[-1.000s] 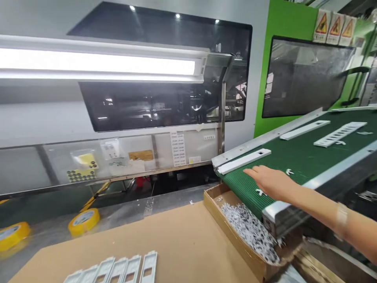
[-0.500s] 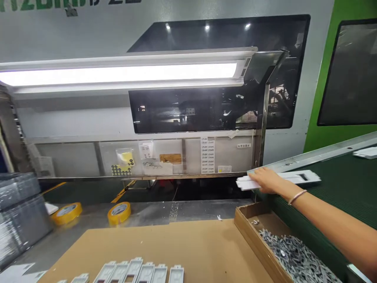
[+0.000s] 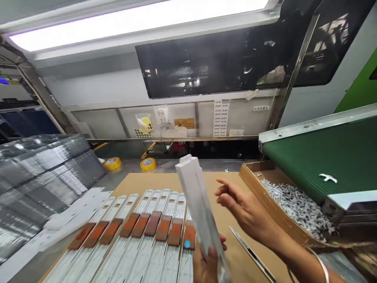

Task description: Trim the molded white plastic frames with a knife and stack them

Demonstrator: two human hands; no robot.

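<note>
Gripping the lower end of a long white plastic strip (image 3: 198,204), the left hand (image 3: 208,262) sits at the bottom edge of the view, thumb and fingers closed round the part so that it rises tilted away from the person. The right hand (image 3: 246,214) hangs just to the right of the strip with its fingers loosely spread and curled, holding nothing; whether its fingertips touch the strip cannot be told.

Under both hands lies a brown cardboard sheet (image 3: 165,181) spread over a grey workbench. Behind it stands a pale machine housing with a dark window (image 3: 212,63), and a bright light bar (image 3: 132,19) runs overhead.

Left of the left hand, a row of white strips (image 3: 138,239) lies flat side by side on the cardboard, most carrying a brown band across the middle; the nearest one bears a small blue dot. Further left sits a stack of clear plastic trays (image 3: 41,173). Beyond the strip's upper end, two yellow tape rolls (image 3: 147,164) rest on the bench. Right of the right hand, a shallow cardboard box (image 3: 250,179) holds a heap of small white scraps (image 3: 297,202), and above it slopes a green conveyor belt (image 3: 324,153) with one small white piece (image 3: 328,178) on it. A thin dark blade-like tool (image 3: 250,253) lies on the cardboard just below the right wrist.
</note>
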